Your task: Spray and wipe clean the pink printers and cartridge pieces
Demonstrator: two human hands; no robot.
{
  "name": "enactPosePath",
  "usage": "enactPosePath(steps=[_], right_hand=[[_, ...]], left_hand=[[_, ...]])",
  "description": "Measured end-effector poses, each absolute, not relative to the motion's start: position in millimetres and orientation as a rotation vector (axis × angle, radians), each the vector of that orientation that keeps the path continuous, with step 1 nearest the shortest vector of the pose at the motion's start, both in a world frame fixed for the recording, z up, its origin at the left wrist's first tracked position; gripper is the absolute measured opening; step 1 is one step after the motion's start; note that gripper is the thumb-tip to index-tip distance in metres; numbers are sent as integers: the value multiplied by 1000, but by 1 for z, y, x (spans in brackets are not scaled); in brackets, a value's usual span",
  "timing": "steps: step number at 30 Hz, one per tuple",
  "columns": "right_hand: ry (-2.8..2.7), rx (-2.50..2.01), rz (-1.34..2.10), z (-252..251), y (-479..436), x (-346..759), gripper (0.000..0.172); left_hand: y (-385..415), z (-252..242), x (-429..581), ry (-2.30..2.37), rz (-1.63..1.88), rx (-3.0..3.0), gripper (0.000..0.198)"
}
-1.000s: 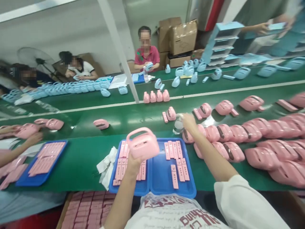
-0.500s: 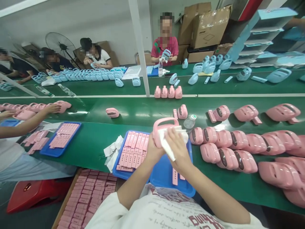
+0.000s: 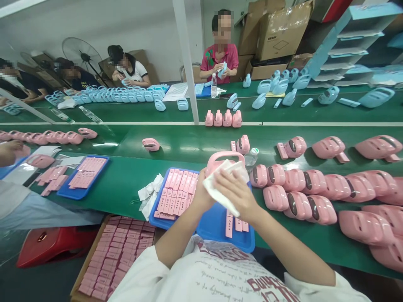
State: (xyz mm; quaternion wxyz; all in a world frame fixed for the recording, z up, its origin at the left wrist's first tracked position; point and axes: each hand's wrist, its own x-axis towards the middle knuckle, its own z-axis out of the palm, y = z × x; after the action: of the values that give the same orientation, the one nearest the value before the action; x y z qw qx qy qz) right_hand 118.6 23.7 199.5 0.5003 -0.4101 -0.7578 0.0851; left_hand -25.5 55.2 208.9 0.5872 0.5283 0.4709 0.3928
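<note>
Two hands work over a blue tray (image 3: 220,228); left hand (image 3: 201,193) grips a pink case (image 3: 220,161); right hand (image 3: 237,192), fingers spread, presses a white cloth (image 3: 217,184) against it.

Busy line all around, pink on this side, blue on the far one.
On the green tabletop (image 3: 119,188), two blue trays (image 3: 217,222) carry pink button strips (image 3: 176,195), with crumpled tissue (image 3: 151,197) just beside. Pink casings (image 3: 296,180) crowd the right in rows, and a clear bottle (image 3: 252,156) stands near them. Across the line, pale blue casings (image 3: 116,97), a person in a red shirt (image 3: 220,58), cardboard boxes (image 3: 280,33) and a fan (image 3: 82,52).
</note>
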Motion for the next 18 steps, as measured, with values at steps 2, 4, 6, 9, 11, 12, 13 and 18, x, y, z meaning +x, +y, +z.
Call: enactPosePath(steps=[2,4,6,9,11,12,13,18], right_hand=[[-1539,-1111,295,201,26,141,47],[-1219,-1289,320,209,32,169,52],[-896,-1426,388,221,39,190,48],[-733,-1538,503,238,46,195,53],[-1019,-1510,611,242,45,185,64],[-1215,-1442,676,241,43,179,70],[-1397,-1345,733,240,42,174,77],[-1574,-1171,888,231,36,175,71]], left_hand=[[53,212,-28,1089,995,1154,84],[51,218,-32,1012,1037,1066,82],[49,224,-35,919,1017,1024,76],[47,229,-34,866,959,1002,70],[46,230,-31,855,938,1000,70],[46,230,-29,841,935,1007,70],[46,229,-28,820,935,1019,71],[45,226,-32,844,893,1055,76]])
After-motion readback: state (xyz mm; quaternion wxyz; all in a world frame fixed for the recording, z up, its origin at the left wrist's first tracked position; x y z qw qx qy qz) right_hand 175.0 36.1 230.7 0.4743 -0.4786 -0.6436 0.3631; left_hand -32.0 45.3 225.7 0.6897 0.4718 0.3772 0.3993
